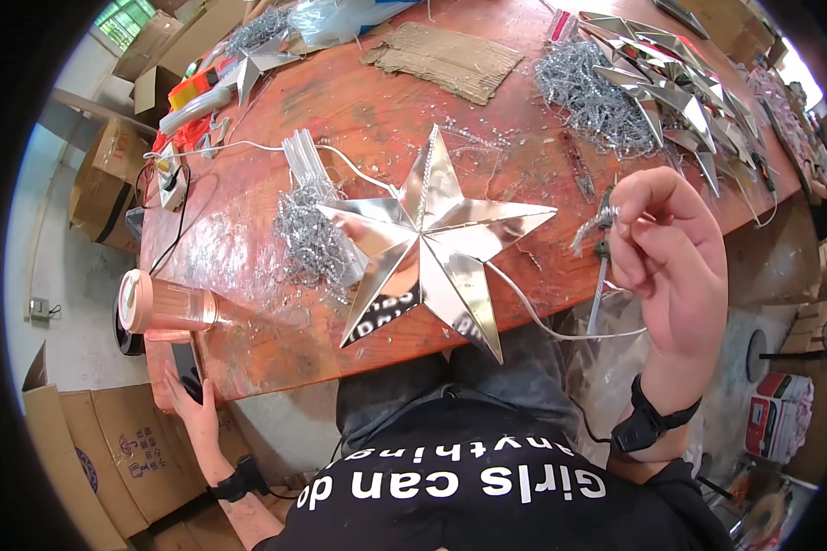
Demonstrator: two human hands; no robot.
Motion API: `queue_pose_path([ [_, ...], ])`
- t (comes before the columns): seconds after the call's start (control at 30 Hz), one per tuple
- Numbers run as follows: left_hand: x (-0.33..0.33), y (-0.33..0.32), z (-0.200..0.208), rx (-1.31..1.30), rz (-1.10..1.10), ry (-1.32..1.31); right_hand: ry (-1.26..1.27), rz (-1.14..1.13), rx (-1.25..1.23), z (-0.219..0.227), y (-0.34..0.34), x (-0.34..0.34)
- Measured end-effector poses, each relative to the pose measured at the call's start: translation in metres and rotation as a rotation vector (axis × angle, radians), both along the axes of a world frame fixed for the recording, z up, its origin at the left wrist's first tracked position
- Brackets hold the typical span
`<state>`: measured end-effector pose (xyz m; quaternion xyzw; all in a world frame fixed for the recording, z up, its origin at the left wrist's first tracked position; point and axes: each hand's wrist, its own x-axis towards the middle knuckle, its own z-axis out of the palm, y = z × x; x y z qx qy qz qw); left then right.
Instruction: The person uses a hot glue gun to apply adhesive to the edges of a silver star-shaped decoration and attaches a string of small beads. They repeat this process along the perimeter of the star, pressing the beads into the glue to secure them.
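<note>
A shiny silver five-pointed star (421, 234) lies on the red-brown table, with a strand of tinsel along its top point. To its right, my right hand (675, 243) is raised and closed in a pinch on a short strip of silver tinsel (594, 228). Beside those fingers is a dark tool with a pale translucent rod (597, 298); my hand partly hides it. At the table's left front corner, my left hand (190, 397) rests with fingers stretched out against a dark phone (187, 365).
Silver tinsel (312, 234) and clear sticks lie left of the star. More tinsel (588, 96) and stacked silver stars (680, 87) stand at the far right. A pink-lidded cup (170, 306) is near the left edge. A white cord (547, 323) passes beneath the star. Torn cardboard (446, 62) lies behind.
</note>
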<state>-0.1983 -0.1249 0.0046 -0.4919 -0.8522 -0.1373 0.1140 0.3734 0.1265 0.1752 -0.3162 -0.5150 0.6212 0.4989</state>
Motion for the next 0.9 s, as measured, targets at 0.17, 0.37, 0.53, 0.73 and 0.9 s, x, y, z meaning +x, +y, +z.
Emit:
queue_pose_path([
  [0.17,0.123,0.064,0.087,0.186,-0.27,-0.608,-0.134,0.082,0.04,0.006,-0.007,-0.012],
  [0.37,0.297,0.194,0.148,0.193,-1.043,-0.796,-0.064,0.187,0.034,0.008,-0.004,-0.03],
  [0.53,0.318,0.228,0.156,-0.233,-1.32,-1.066,-0.003,0.145,-0.086,0.002,-0.003,-0.028],
  [0.73,0.295,0.21,0.137,-0.427,-0.889,-1.302,-0.193,0.224,-0.302,-0.05,-0.003,-0.004],
  [0.9,0.27,0.193,0.121,-0.358,-0.59,-1.322,-0.513,0.342,-0.196,-0.078,-0.006,-0.013],
])
